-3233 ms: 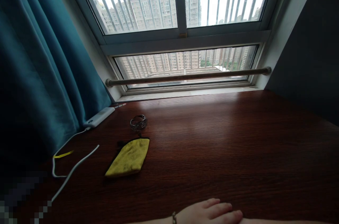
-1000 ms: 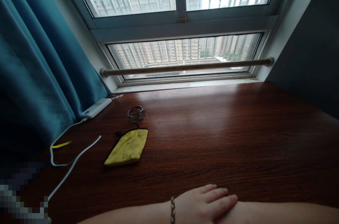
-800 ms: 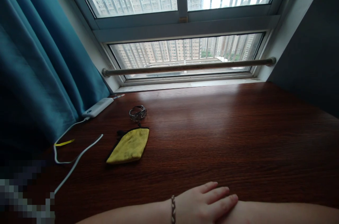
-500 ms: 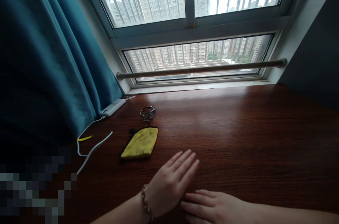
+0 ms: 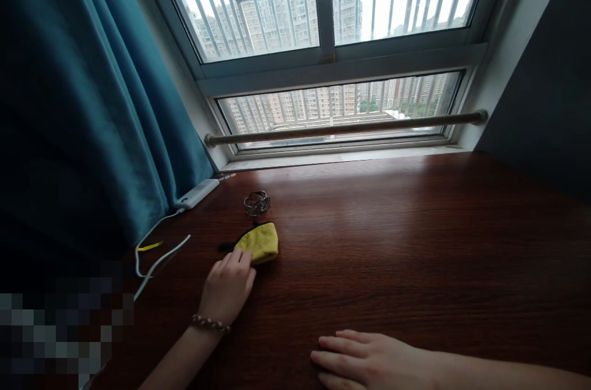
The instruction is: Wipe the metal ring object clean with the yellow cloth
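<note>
My left hand [image 5: 228, 288], with a braided bracelet [image 5: 211, 323] on its wrist, grips the near left edge of a small yellow pouch [image 5: 261, 243] with black trim. The pouch is partly covered by my fingers and looks slightly lifted at that side. Just beyond it on the brown wooden tabletop [image 5: 392, 242] rests a metal bangle [image 5: 257, 203], apart from the pouch. Near the front edge of the view my right hand [image 5: 364, 358] lies flat, palm down, fingers stretched out, touching only the wood.
A white power strip [image 5: 197, 194] lies at the back left against a blue curtain [image 5: 106, 101]. Its white cable [image 5: 159, 261] carries a yellow tie [image 5: 150, 247]. A metal rail [image 5: 346, 129] crosses the window behind the table. The lower left corner is pixelated.
My left hand has moved left and forward from beside my right hand and taken hold of the pouch, which has shifted and bent a little. My right hand stays flat in place.
</note>
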{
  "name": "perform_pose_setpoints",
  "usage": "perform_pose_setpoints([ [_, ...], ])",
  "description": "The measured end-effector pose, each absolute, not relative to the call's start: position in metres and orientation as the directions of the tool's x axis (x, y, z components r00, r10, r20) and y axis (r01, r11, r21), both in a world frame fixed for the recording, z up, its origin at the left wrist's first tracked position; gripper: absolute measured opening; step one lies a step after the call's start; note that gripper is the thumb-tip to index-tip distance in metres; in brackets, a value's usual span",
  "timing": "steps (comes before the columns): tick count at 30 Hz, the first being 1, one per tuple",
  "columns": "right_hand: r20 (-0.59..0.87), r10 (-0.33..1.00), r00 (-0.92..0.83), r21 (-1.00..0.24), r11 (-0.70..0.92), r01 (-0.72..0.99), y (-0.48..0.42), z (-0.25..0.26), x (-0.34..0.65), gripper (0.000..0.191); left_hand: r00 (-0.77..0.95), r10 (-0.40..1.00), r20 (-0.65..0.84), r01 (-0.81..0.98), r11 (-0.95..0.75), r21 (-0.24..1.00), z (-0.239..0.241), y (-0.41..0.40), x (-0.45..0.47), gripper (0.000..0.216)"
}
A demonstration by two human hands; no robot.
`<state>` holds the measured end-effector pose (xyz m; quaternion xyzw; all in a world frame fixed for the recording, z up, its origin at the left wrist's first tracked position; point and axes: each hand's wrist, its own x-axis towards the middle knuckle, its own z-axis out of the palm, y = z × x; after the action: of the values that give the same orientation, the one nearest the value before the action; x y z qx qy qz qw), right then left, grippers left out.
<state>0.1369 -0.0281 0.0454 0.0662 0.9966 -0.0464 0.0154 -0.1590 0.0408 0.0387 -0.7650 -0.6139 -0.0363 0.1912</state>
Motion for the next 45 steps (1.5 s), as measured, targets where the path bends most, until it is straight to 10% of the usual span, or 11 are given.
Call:
perform_pose_setpoints([
  [8,0.494,0.559,-0.666,-0.332,0.829,0.45,-0.011,0.054,0.157,0.053,0.76,0.515,0.397,0.611,-0.774,-0.166,0.03,0.028,-0.055,0.015],
  [12,0.384,0.769,-0.512,-0.408,0.638,0.653,0.01,0.03,0.167,0.049,0.863,0.379,0.334,0.449,-0.878,-0.167,0.019,0.035,-0.009,0.014],
  [19,0.284,0.806,-0.519,-0.383,0.592,0.71,0.02,0.02,0.177,0.032,0.716,0.656,0.24,0.508,-0.725,0.466,0.035,0.055,-0.021,0.017],
  [27,0.322,0.853,-0.411,-0.415,0.517,0.748,0.015,0.019,0.166,0.021,0.758,0.487,0.435,0.505,-0.859,0.081,0.031,0.052,-0.024,0.014],
  [34,0.25,0.908,-0.337,-0.518,0.42,0.745,0.024,0.016,0.169,0.033,0.719,0.252,0.648,0.305,-0.952,0.032,0.022,0.039,-0.014,0.039],
  [37,0.313,0.916,-0.25,-0.781,0.398,0.482,0.031,0.014,0.179,0.024,0.511,0.565,0.648,0.402,-0.823,0.401,0.033,0.053,-0.019,0.029],
  [40,0.248,0.968,-0.046,-0.96,0.252,0.125,0.035,0.012,0.184,0.034,-0.043,0.91,0.413,0.37,-0.37,0.853,0.043,0.09,-0.042,0.02],
  [45,0.208,0.978,0.003,-0.977,0.207,0.047,0.031,0.005,0.178,0.037,-0.421,0.855,0.303,0.345,-0.159,0.925,0.042,0.152,-0.118,0.031],
])
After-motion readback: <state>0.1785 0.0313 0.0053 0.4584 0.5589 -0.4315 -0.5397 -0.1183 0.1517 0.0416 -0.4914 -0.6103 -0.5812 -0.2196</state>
